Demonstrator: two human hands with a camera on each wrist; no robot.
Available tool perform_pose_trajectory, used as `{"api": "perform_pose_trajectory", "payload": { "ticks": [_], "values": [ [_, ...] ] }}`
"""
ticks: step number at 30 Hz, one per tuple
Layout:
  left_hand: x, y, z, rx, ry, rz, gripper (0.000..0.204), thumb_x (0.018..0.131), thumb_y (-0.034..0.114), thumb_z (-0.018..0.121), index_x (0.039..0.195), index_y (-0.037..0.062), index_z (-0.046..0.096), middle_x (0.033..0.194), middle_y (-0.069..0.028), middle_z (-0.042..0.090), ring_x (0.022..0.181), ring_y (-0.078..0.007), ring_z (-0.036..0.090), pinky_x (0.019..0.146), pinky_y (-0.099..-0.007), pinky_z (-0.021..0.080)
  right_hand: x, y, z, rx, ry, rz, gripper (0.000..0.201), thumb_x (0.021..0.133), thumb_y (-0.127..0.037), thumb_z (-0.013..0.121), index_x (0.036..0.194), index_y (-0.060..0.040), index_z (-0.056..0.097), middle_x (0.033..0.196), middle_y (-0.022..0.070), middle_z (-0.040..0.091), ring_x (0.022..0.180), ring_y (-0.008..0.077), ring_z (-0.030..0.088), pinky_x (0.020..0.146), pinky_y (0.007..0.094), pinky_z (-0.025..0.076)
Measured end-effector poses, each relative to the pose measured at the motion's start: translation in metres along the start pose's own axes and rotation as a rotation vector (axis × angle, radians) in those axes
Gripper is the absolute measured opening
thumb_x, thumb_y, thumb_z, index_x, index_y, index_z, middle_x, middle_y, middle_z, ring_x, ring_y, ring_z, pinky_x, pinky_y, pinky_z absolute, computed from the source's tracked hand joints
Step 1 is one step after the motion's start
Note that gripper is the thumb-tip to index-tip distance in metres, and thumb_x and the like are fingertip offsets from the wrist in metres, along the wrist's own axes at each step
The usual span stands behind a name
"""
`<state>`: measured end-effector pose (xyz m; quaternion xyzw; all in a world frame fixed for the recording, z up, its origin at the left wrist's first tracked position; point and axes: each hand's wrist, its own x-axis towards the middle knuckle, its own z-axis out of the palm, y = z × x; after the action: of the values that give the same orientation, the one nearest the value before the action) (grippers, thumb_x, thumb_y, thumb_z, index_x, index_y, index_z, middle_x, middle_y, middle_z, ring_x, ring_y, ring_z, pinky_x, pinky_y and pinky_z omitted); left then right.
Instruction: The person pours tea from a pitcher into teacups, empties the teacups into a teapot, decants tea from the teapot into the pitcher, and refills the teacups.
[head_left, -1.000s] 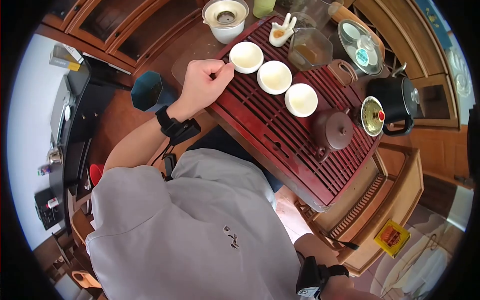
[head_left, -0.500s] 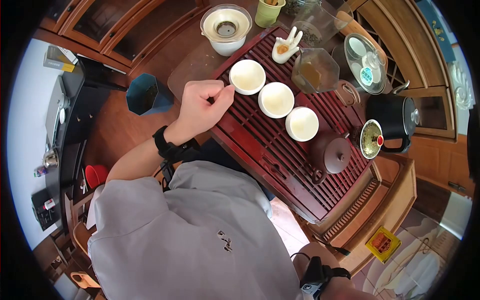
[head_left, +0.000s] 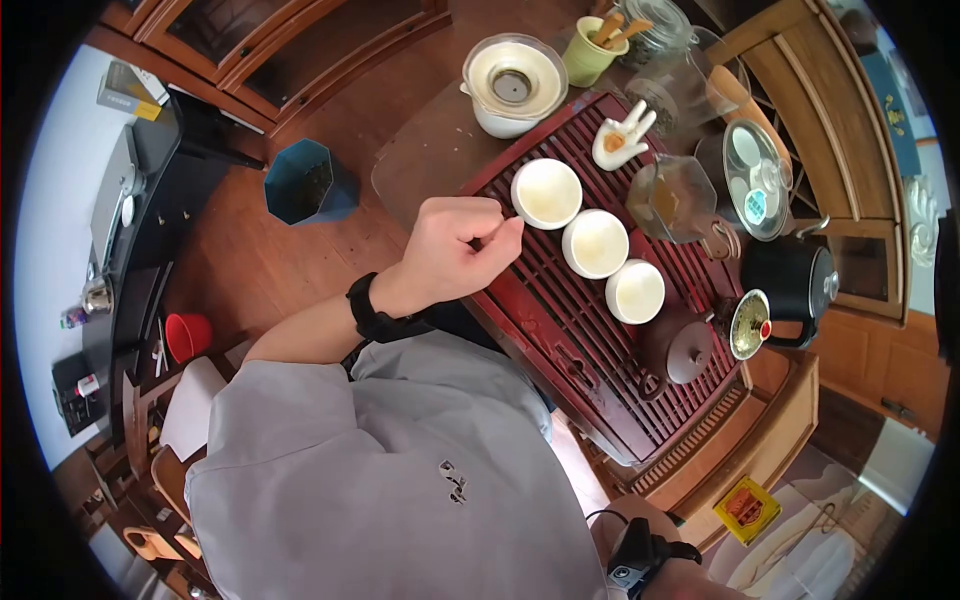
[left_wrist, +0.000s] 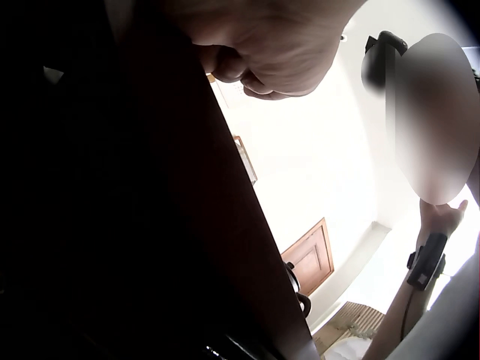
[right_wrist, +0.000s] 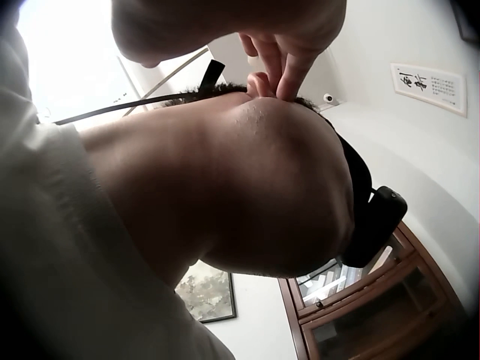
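My left hand [head_left: 455,250] is curled into a fist with nothing in it, at the near left edge of the dark red slatted tea tray [head_left: 530,335]. Its thumb side lies close to the first of three white teacups [head_left: 546,195] set in a diagonal row. In the left wrist view the same fist shows curled fingers [left_wrist: 259,84]. My right hand [right_wrist: 300,26] is raised to the head, its extended fingers touching the ear [right_wrist: 259,85]. Beyond the cups stand a brown teapot [head_left: 685,345] and a glass pitcher [head_left: 672,200] of amber tea.
A white hand-shaped ornament [head_left: 622,138] sits at the tray's far end, near a white pot with a strainer [head_left: 513,88]. A black kettle [head_left: 785,280] and a lidded pan [head_left: 755,180] stand to the right. A blue bin [head_left: 310,182] is on the floor.
The head view has shifted, so tray, cups and left hand appear lower and farther right. My left hand stays a fist beside the tray; the right arm remains raised.
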<state>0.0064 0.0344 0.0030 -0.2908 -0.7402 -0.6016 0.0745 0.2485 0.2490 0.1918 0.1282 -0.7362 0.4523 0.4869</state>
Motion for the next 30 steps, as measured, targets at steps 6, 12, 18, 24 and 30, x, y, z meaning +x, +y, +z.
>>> {"api": "perform_pose_trajectory", "payload": {
  "ticks": [6,12,18,24,30],
  "values": [
    [0.000,-0.004,0.002,0.025,0.014,0.097,0.040,0.084,-0.004,0.066,0.058,0.0025,0.038,0.053,-0.0078,0.035,0.043,-0.0234,0.035,0.044,-0.0366,0.024,0.019,0.040,-0.008,-0.118,-0.028,0.046,0.052,0.101,-0.035,0.049,0.131,0.0068,0.047,0.139,0.0280,0.051,0.121,0.0411,0.057,0.105,0.0452,0.048],
    [0.002,-0.002,0.001,0.033,0.000,0.134,0.040,0.082,-0.005,0.067,0.057,0.0036,0.038,0.053,-0.0081,0.035,0.043,-0.0256,0.036,0.044,-0.0388,0.025,0.048,0.111,0.043,-0.453,-0.530,0.449,0.068,0.086,-0.026,0.073,0.138,0.0071,0.045,0.149,0.0259,0.045,0.135,0.0343,0.049,0.111,0.0454,0.040],
    [0.003,-0.004,0.000,0.122,-0.054,0.229,0.041,0.073,-0.002,0.071,0.053,0.0069,0.036,0.052,-0.0061,0.035,0.042,-0.0245,0.035,0.041,-0.0365,0.026,0.060,0.170,0.066,-0.654,-0.751,0.568,0.104,0.063,-0.009,0.092,0.150,0.0009,0.035,0.145,0.0215,0.048,0.135,0.0354,0.046,0.114,0.0429,0.038],
    [0.004,-0.004,-0.001,0.094,-0.077,0.271,0.042,0.070,-0.002,0.072,0.053,0.0081,0.035,0.052,-0.0046,0.033,0.042,-0.0228,0.033,0.041,-0.0350,0.025,0.053,0.204,0.080,-0.612,-0.893,0.597,0.104,0.063,-0.020,0.094,0.147,0.0026,0.037,0.139,0.0246,0.051,0.131,0.0386,0.047,0.110,0.0441,0.041],
    [0.005,-0.003,-0.003,0.059,-0.113,0.264,0.041,0.069,-0.003,0.072,0.053,0.0084,0.036,0.053,-0.0040,0.032,0.042,-0.0213,0.031,0.041,-0.0330,0.025,0.052,0.209,0.097,-0.538,-0.850,0.767,0.088,0.065,-0.019,0.093,0.134,0.0022,0.044,0.125,0.0226,0.059,0.119,0.0380,0.058,0.103,0.0423,0.047]
  ]
}}
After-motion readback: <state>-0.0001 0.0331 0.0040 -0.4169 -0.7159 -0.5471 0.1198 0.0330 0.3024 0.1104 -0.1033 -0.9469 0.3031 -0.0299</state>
